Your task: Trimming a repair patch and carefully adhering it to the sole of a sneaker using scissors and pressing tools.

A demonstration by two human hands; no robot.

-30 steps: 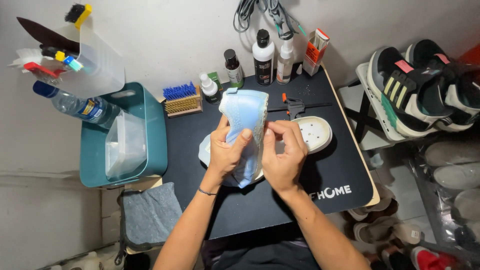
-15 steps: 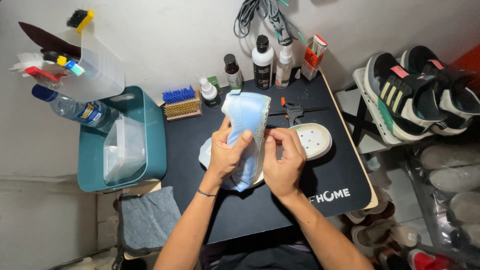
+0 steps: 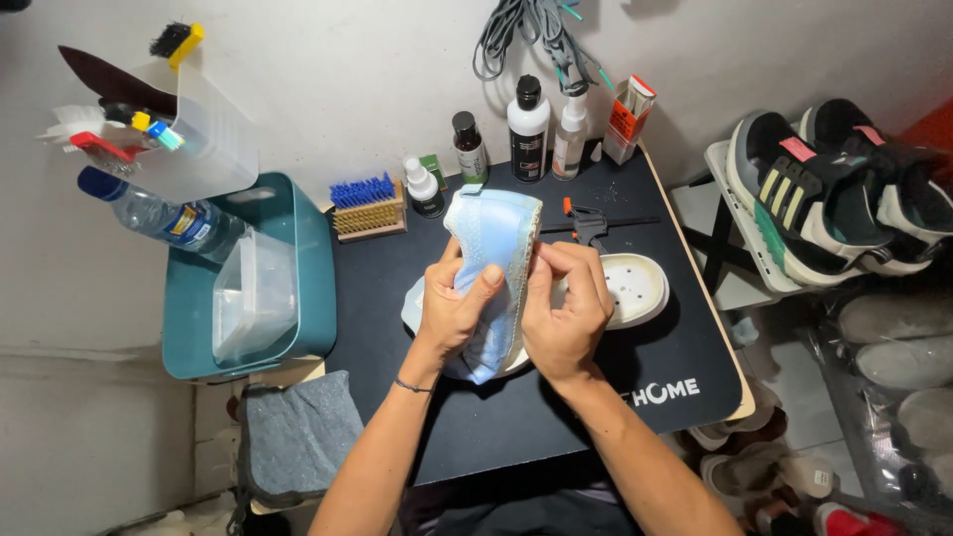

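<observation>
A light blue shoe upper (image 3: 493,238) stands tilted on end over a black table mat (image 3: 556,417). My left hand (image 3: 452,308) wraps its left side, thumb across the fabric. My right hand (image 3: 566,313) pinches its right edge with bent fingers. Behind my right hand a detached white sole (image 3: 635,288) lies flat on the mat. Part of another pale sole piece (image 3: 412,308) shows beneath the upper at the left.
Bottles (image 3: 527,129) and a blue and yellow brush (image 3: 367,206) line the mat's far edge, with a clamp (image 3: 591,223) nearby. A teal tub (image 3: 298,268) with a clear container and a water bottle (image 3: 164,218) sits left. Sneakers (image 3: 814,194) rest on a rack right.
The shoe upper has tilted and shifted slightly in my hands; my right fingers have moved along its right edge. Both hands keep their hold.
</observation>
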